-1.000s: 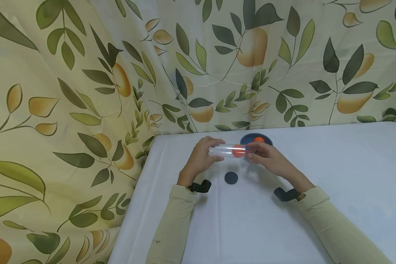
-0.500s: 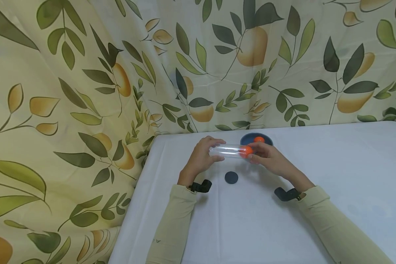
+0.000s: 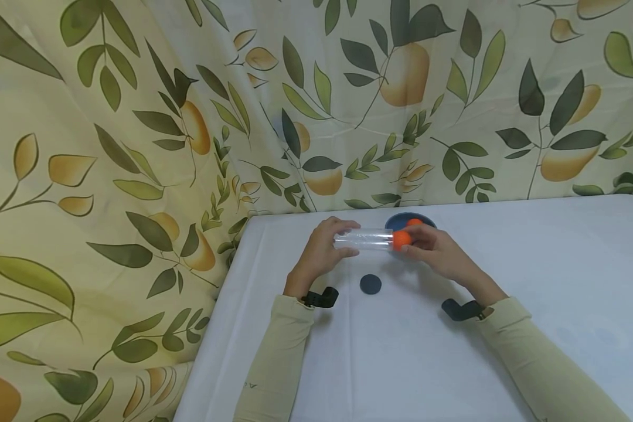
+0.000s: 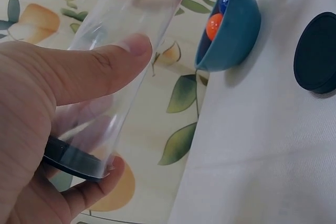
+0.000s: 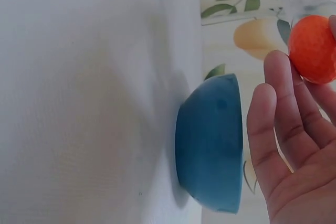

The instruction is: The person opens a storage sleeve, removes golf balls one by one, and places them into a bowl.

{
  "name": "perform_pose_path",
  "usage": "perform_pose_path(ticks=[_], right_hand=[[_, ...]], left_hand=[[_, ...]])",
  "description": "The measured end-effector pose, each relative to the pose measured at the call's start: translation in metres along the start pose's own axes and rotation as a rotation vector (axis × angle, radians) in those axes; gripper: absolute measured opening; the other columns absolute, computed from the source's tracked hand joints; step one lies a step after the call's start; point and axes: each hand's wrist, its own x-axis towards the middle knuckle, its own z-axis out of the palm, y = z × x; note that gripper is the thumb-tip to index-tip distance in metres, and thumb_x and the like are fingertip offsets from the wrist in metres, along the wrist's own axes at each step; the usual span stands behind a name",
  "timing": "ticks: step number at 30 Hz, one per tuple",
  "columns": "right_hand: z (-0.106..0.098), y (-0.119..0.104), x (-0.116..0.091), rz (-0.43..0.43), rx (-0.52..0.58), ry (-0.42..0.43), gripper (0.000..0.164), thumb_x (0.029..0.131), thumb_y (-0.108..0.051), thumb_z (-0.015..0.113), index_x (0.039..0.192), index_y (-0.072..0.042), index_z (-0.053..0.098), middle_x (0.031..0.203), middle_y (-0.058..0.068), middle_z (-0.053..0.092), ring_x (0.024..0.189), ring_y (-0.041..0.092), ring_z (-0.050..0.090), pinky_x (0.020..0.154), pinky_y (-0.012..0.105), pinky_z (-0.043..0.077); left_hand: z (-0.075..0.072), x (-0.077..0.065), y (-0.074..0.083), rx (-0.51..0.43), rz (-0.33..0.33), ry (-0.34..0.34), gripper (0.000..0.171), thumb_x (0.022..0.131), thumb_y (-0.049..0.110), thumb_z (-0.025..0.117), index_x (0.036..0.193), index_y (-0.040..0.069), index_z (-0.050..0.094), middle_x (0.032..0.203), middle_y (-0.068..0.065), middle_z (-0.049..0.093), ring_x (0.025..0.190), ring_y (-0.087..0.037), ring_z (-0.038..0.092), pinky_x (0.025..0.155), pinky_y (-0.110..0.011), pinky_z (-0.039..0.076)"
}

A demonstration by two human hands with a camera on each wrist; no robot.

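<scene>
My left hand [image 3: 319, 252] grips a clear plastic tube [image 3: 368, 239], held roughly level above the table. A dark cap [image 4: 73, 158] closes the tube's end near the palm in the left wrist view. At the tube's other end my right hand [image 3: 438, 253] pinches an orange ball [image 3: 401, 240] between thumb and fingertips. The ball sits right at the tube's mouth, mostly outside it. In the right wrist view the other fingers [image 5: 262, 114] of that hand extend below the ball, and the thumb is mostly cut off.
Behind the right hand stands a blue bowl [image 3: 395, 221]; an orange ball [image 4: 214, 26] and a dark blue ball [image 4: 224, 2] lie inside. A round dark lid [image 3: 370, 284] lies flat on the white-covered table [image 3: 401, 351]. A leaf-patterned curtain [image 3: 274, 105] hangs behind.
The orange ball has moved right, from inside the tube to its mouth, with the right hand shifting slightly right. The left hand and tube have hardly moved.
</scene>
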Motion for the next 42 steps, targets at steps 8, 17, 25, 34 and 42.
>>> perform_pose_path(ticks=[8, 17, 25, 34, 42], right_hand=[[-0.008, -0.001, -0.002, 0.033, -0.045, 0.058, 0.046, 0.097, -0.026, 0.072, 0.136, -0.005, 0.058, 0.123, 0.016, 0.065, 0.098, 0.020, 0.063, 0.081, 0.020, 0.053], [-0.017, 0.000, -0.003, 0.043, -0.080, 0.104, 0.047, 0.097, -0.029, 0.071, 0.137, -0.006, 0.058, 0.125, 0.016, 0.066, 0.097, 0.017, 0.062, 0.080, 0.021, 0.052], [-0.027, 0.005, -0.003, 0.056, -0.059, 0.165, 0.045, 0.097, -0.030, 0.072, 0.134, -0.008, 0.060, 0.117, 0.011, 0.068, 0.093, 0.010, 0.062, 0.077, 0.024, 0.052], [-0.033, 0.005, -0.006, 0.063, -0.087, 0.212, 0.050, 0.097, -0.039, 0.070, 0.135, -0.008, 0.059, 0.118, 0.007, 0.065, 0.093, 0.012, 0.058, 0.075, 0.024, 0.050], [-0.036, 0.010, -0.007, 0.051, -0.093, 0.254, 0.050, 0.096, -0.041, 0.071, 0.132, -0.009, 0.060, 0.111, -0.008, 0.064, 0.092, 0.009, 0.058, 0.076, 0.023, 0.048]], left_hand=[[0.000, 0.001, -0.002, -0.016, 0.013, 0.011, 0.050, 0.083, 0.017, 0.086, 0.130, 0.020, 0.068, 0.125, -0.006, 0.064, 0.114, -0.032, 0.060, 0.090, -0.040, 0.051], [-0.001, 0.001, -0.005, -0.016, 0.006, 0.020, 0.050, 0.083, 0.018, 0.086, 0.130, 0.020, 0.068, 0.127, -0.007, 0.065, 0.113, -0.024, 0.060, 0.091, -0.040, 0.052], [0.000, 0.001, -0.003, -0.025, -0.019, 0.014, 0.051, 0.084, 0.019, 0.086, 0.131, 0.020, 0.067, 0.127, -0.004, 0.064, 0.113, -0.024, 0.060, 0.090, -0.037, 0.052], [0.000, 0.001, -0.002, -0.035, -0.037, 0.010, 0.052, 0.083, 0.020, 0.086, 0.132, 0.022, 0.066, 0.127, -0.003, 0.064, 0.111, -0.019, 0.059, 0.087, -0.034, 0.052], [-0.001, 0.000, -0.002, -0.040, -0.048, 0.012, 0.053, 0.083, 0.020, 0.086, 0.132, 0.022, 0.066, 0.127, -0.003, 0.064, 0.112, -0.020, 0.060, 0.088, -0.035, 0.052]])
